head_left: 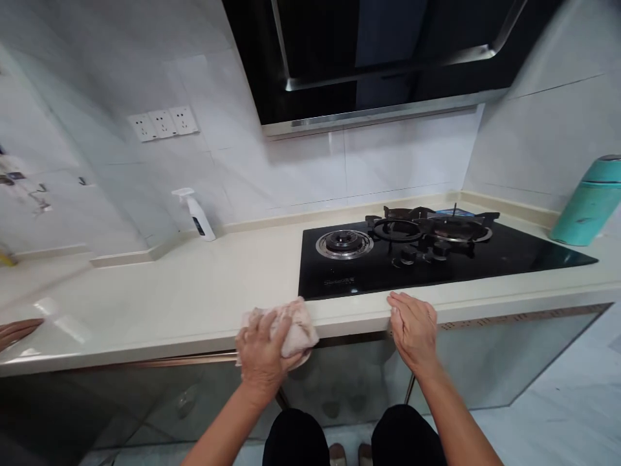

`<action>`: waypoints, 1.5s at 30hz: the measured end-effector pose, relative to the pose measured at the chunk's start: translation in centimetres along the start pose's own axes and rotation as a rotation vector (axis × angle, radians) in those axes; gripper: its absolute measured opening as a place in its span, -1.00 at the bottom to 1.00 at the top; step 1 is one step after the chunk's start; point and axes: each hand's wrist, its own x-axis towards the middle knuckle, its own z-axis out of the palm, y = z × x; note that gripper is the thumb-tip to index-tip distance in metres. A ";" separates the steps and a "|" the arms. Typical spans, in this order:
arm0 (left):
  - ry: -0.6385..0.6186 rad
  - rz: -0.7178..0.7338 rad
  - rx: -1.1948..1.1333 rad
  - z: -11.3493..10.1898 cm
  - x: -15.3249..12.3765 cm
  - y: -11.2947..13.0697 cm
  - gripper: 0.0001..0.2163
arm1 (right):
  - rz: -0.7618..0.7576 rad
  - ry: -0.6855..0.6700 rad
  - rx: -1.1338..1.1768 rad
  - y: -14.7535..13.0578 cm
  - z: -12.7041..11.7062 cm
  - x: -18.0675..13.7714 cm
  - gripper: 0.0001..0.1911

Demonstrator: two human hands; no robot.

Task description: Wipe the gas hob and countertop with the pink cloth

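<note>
Head cam, lower centre of frame: left hand (262,353) w/ grip closed round a crumpled pinkish-white cloth (297,323), pressing it on the front edge of the cream worktop (194,285). Cloth sits just below-left of the front left corner of the hob; part of it overhangs the edge.

Right hand (412,327), centre-right: palm down, flat on the worktop's front edge, fingers straight and close together, grip slack, holding nothing. Well apart from the cloth.

Black glass gas hob (485,262), centre-right: left burner (344,244) bare; pan supports (427,226) piled together at the right burner.

Rest:
- white spray bottle (196,215) upright against the back wall, centre-left
- teal flask (589,202), tilted, far right edge
- black range hood (369,58), top centre
- triple wall sockets (163,122), upper left
- another person's hand (17,331) at far left edge, resting on the worktop
- mirrored cabinet fronts below; own shoes (349,453) at bottom centre.
</note>
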 end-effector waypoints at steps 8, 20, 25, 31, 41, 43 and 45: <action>-0.157 0.133 -0.166 2.0 4.6 14.0 -0.31 | 0.032 -0.074 0.041 0.7 -0.3 0.2 -0.70; -0.298 0.212 -0.444 -0.3 6.0 8.9 -0.34 | -0.166 -0.230 0.350 -9.7 -1.6 0.5 -0.46; -0.331 0.075 -0.495 -0.3 5.4 1.5 -0.31 | -0.213 -0.270 0.162 -10.0 0.8 0.0 -0.15; -0.335 -0.187 -0.562 0.7 7.4 -4.6 -0.57 | -0.192 -0.198 -0.052 -12.4 3.5 0.5 0.24; -0.381 -0.125 -0.291 1.9 8.6 -3.7 -0.47 | -0.392 -0.004 0.000 -0.5 1.8 0.3 -0.45; -0.433 -0.127 -0.279 2.0 8.4 -4.1 -0.47 | -0.355 0.051 -0.048 4.5 0.1 0.0 -0.45; -0.453 -0.121 -0.244 2.2 8.4 -4.2 -0.46 | -0.315 0.056 -0.111 9.7 -2.2 0.1 -0.42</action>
